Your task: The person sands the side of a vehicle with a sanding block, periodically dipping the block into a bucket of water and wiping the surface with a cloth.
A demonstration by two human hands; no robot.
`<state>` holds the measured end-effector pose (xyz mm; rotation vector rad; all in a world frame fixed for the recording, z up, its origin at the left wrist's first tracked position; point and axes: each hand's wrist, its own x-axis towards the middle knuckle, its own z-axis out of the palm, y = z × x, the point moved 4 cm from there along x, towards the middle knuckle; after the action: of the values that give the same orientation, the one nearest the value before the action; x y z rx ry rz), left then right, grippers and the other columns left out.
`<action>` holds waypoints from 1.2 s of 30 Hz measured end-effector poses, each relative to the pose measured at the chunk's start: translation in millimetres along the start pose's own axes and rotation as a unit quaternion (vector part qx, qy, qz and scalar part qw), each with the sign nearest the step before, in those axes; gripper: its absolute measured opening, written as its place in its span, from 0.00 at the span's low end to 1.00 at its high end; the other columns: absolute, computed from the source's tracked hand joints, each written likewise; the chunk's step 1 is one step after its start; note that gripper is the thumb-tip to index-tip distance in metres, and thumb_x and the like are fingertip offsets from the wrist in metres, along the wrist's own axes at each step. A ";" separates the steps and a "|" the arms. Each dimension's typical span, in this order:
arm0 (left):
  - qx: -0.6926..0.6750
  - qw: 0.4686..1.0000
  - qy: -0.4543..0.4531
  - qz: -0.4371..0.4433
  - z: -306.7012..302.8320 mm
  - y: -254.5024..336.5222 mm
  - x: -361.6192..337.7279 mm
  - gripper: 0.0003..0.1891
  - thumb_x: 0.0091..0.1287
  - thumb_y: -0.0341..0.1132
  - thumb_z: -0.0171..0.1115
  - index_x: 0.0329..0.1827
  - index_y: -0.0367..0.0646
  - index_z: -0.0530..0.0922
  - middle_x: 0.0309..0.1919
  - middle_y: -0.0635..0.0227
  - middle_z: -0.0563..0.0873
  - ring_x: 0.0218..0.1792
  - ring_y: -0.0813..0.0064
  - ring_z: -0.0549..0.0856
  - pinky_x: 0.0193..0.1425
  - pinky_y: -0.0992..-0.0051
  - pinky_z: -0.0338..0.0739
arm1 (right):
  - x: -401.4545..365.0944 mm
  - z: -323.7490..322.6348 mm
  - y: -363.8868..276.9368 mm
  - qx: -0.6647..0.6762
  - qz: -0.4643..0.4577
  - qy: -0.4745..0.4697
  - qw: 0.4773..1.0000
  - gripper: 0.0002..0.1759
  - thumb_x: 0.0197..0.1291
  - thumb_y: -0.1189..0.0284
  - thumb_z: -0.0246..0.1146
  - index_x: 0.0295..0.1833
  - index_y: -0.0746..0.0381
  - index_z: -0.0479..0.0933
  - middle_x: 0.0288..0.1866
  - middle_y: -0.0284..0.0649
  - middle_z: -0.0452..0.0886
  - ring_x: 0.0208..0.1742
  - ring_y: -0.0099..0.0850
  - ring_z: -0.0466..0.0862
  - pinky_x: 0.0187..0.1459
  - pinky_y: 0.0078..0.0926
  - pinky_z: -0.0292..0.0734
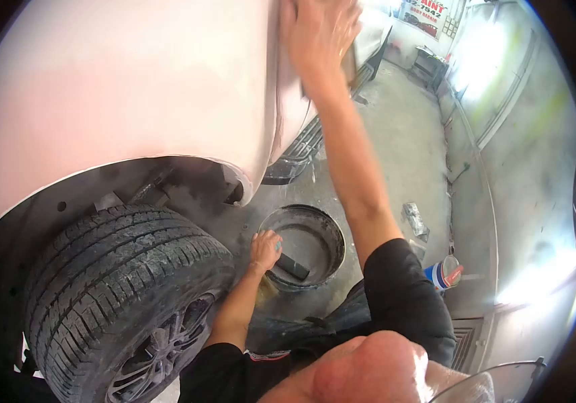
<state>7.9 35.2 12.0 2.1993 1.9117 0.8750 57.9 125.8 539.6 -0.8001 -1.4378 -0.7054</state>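
Observation:
My left hand point(266, 250) is closed around one end of a dark, bar-shaped block point(292, 266) at the left rim of a round, dirty basin point(343, 245). The block's other end reaches over the inside of the basin. Higher up, my right hand point(321, 33) lies against the pale pinkish car body point(167, 74), near a panel edge. Its fingers are extended and slightly blurred, and its palm side is hidden. A brownish thing shows just beside that wrist, too unclear to name.
A large tyre point(126, 269) sits in the wheel arch at the left. A side step point(294, 154) runs under the car. On the floor at the right are a crumpled wrapper point(414, 219) and a blue-and-white container point(437, 275), near the wall point(536, 181).

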 end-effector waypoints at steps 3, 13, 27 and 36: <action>-0.006 1.000 0.009 0.003 -2.7 -1.7 0.3 0.11 0.60 0.37 0.74 0.44 0.52 0.85 0.46 0.69 0.83 0.55 0.64 0.81 0.62 0.60 0.72 | 27.9 -14.9 -12.1 -0.011 0.014 -0.047 0.999 0.28 0.73 0.64 0.60 0.78 0.44 0.72 0.67 0.68 0.66 0.61 0.58 0.74 0.61 0.57 0.73; -0.002 1.000 -0.026 -0.009 5.4 -6.2 -0.4 0.13 0.60 0.37 0.76 0.46 0.53 0.85 0.47 0.70 0.84 0.55 0.65 0.81 0.62 0.61 0.72 | -7.3 -10.5 8.5 0.120 0.002 -0.110 0.987 0.28 0.74 0.63 0.59 0.77 0.52 0.73 0.65 0.69 0.68 0.60 0.61 0.75 0.62 0.56 0.74; 0.022 0.999 -0.035 -0.020 -0.1 1.2 4.0 0.13 0.59 0.38 0.76 0.46 0.53 0.86 0.47 0.71 0.84 0.56 0.65 0.81 0.63 0.60 0.72 | -14.2 -7.7 22.6 0.212 0.006 -0.075 0.974 0.27 0.75 0.63 0.57 0.77 0.53 0.74 0.71 0.71 0.64 0.66 0.64 0.73 0.66 0.54 0.73; 0.031 0.999 -0.039 -0.014 -4.7 3.6 2.9 0.13 0.60 0.38 0.75 0.47 0.54 0.86 0.47 0.69 0.84 0.56 0.64 0.81 0.63 0.60 0.72 | -109.0 31.5 53.7 0.287 -0.068 -0.006 0.955 0.31 0.63 0.70 0.70 0.73 0.53 0.78 0.70 0.65 0.73 0.72 0.64 0.69 0.73 0.56 0.66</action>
<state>8.9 35.9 18.5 2.2016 1.9543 0.7237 81.3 176.4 427.1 -0.2532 -1.6097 -0.3470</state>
